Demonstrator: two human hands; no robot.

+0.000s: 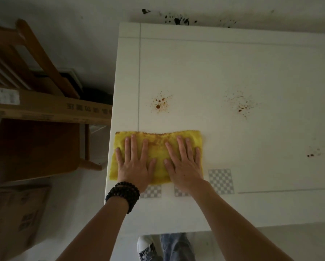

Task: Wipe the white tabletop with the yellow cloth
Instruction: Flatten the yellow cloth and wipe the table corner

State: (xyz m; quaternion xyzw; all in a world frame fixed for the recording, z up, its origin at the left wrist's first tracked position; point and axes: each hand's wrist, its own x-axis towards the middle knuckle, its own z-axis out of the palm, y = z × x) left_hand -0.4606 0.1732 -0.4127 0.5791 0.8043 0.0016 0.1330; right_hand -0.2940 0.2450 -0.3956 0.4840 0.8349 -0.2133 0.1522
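yellow cloth (157,149) flat at white tabletop (252,76) left edge, left hand (134,164) and right hand (184,166) pressing it, fingers straight

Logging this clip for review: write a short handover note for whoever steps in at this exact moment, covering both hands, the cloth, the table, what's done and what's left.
Left hand and right hand: both flat, fingers straight, pressing on the yellow cloth.
Cloth: spread at the left near corner of the white tabletop, its left edge at the table's edge; its far edge shows brownish soiling.
Left to do: reddish-brown splatter just beyond the cloth, a fainter splatter to its right, and a small dark spot far right are all unwiped.
Done: cannot tell beyond the stain on the cloth.
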